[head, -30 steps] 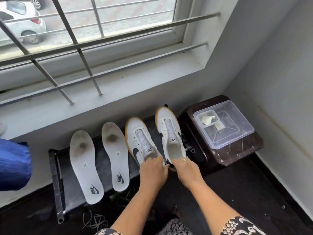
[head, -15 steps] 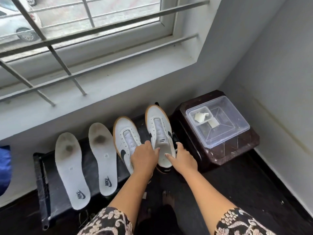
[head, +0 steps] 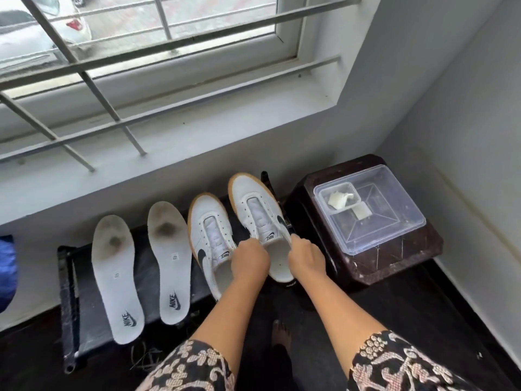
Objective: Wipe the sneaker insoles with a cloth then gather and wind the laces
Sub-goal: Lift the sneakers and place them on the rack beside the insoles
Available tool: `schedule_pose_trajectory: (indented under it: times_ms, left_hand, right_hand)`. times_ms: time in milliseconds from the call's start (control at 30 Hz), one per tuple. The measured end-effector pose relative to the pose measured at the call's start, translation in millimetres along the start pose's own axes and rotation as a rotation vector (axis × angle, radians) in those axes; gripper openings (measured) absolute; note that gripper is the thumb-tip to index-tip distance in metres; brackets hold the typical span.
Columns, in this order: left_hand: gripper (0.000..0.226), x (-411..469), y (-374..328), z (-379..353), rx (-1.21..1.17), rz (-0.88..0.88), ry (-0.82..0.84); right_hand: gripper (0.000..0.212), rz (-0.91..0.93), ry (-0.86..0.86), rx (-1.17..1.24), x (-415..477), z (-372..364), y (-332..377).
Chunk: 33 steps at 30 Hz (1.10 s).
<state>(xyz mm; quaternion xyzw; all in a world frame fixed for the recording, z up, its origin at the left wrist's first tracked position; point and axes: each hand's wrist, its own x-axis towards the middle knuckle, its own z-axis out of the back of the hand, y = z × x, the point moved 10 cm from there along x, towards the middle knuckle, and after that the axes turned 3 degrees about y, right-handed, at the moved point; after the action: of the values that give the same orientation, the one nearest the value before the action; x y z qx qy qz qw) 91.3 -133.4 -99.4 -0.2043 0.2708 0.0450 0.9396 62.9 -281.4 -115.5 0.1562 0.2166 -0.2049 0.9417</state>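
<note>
Both hands close on the right sneaker [head: 259,218]: left hand [head: 249,262] and right hand [head: 306,258] pinch its opening. Two stained insoles [head: 117,277] lie left on the desk [head: 76,277]. Steady the shoe; wipe insoles next.

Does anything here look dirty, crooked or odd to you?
Both insoles, the left and the right, carry dark smudges near the toe end, so they look unwiped. The right sneaker sits further forward than the left sneaker. Neither sneaker has laces.
</note>
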Motion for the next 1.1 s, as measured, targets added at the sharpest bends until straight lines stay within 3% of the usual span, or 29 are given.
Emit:
schedule_pose_trajectory:
  times_ms: [500, 567, 667, 733, 767, 833, 900, 1000, 1100]
  left_hand:
    - [0.022, 22.5, 0.8, 6.5, 0.031, -0.057, 0.023]
    - [0.028, 17.4, 8.5, 25.6, -0.036, -0.054, -0.062]
    - [0.023, 1.9, 37.5, 65.1, -0.212, -0.044, -0.305]
    - [0.017, -3.8, 74.7, 74.7, -0.322, 0.048, -0.388]
    - [0.021, -5.1, 93.6, 74.6, -0.355, 0.1, -0.395]
    - [0.04, -0.3, 124.4, 57.3, -0.431, 0.19, -0.296]
    - [0.062, 4.8, 139.6, 31.0, -0.586, 0.249, -0.099]
    - [0.084, 1.1, 141.5, 3.0, -0.678, 0.249, 0.137]
    - [0.093, -7.3, 143.6, -11.7, -0.558, 0.248, 0.243]
  right_hand:
    - [0.022, -0.091, 0.107, 0.033, 12.0, -14.0, 5.3]
    - [0.031, -0.124, 0.109, 0.053, 6.8, -14.4, 3.9]
    - [0.05, -0.064, -0.177, 0.109, -14.0, 13.0, 22.2]
    - [0.042, 0.104, -0.428, 0.151, -41.0, 32.6, 58.0]
    - [0.036, 0.2, -0.474, 0.162, -54.7, 33.4, 78.3]
    - [0.026, 0.329, -0.362, 0.126, -71.2, 15.1, 114.6]
    - [0.028, 0.3, -0.189, -0.001, -75.6, -14.2, 128.3]
    - [0.045, 0.277, -0.19, -0.118, -76.7, -26.8, 130.6]
    - [0.035, 0.184, -0.166, -0.176, -65.6, -32.9, 115.3]
